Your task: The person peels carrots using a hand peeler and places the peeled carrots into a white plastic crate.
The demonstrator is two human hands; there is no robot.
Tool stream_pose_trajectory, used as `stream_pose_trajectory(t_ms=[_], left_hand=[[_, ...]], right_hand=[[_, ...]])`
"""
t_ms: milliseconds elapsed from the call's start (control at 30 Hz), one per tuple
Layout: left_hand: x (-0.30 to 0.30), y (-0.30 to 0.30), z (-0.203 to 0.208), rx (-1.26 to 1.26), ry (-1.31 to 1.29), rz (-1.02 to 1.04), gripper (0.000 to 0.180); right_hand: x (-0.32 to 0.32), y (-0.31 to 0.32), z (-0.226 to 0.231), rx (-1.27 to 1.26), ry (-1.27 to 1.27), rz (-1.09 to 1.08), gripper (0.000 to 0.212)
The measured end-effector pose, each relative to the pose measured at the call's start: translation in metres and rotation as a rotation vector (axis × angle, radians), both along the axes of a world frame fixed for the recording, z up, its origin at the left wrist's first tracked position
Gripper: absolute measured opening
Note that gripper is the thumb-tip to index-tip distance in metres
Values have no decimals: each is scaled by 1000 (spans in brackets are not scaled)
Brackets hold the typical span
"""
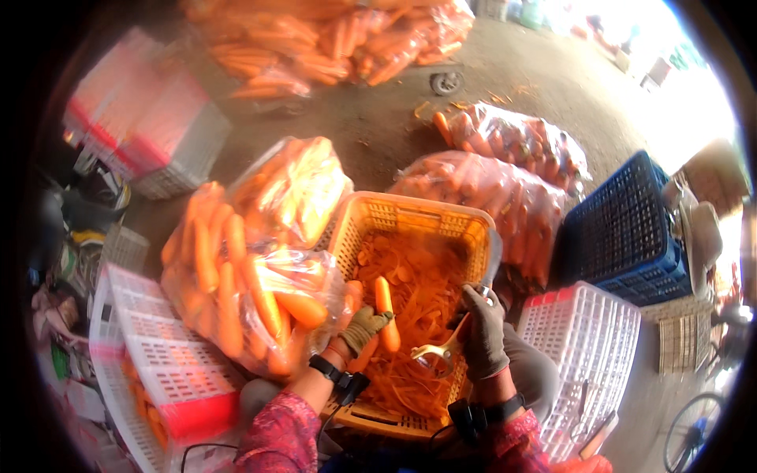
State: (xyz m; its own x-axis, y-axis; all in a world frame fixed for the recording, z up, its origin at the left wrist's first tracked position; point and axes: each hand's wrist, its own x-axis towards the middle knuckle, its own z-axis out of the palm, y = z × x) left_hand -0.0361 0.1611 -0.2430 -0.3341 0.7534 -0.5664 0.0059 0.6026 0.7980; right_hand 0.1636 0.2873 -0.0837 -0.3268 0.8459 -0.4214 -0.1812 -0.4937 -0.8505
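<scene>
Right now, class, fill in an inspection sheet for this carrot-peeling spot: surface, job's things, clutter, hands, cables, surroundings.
Surface: bare concrete floor, orange scraps on it.
Job's things: carrot in left hand; peeler in right hand; orange basket full of peelings.
Clutter: bags of carrots; white crates; blue crate.
Hands: both gloved, fingers closed on their things.
Cables: black lead by left sleeve.
Surroundings: cart wheel; bicycle wheel.

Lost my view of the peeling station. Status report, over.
Left hand grips carrot. Right hand grips peeler. Both over orange basket of peelings. Nothing in the way.
</scene>
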Motion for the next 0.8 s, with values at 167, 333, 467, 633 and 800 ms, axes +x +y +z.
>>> stream_pose_trajectory(t_ms=[167,333,467,633,800], left_hand=[[45,-47,163,549,-327,496,22],[48,-107,148,593,-695,554,39],[55,-123,99,471,-878,560,39],[50,-108,50,561,-995,503,41],[47,-100,71,633,-1000,612,40]], right_hand=[[-11,-16,7,55,60,-90,24],[-42,-63,26,211,20,74,24],[-67,-94,12,373,-24,42,28],[-81,-99,28,287,-134,109,22],[-73,-99,37,469,-75,315,15]])
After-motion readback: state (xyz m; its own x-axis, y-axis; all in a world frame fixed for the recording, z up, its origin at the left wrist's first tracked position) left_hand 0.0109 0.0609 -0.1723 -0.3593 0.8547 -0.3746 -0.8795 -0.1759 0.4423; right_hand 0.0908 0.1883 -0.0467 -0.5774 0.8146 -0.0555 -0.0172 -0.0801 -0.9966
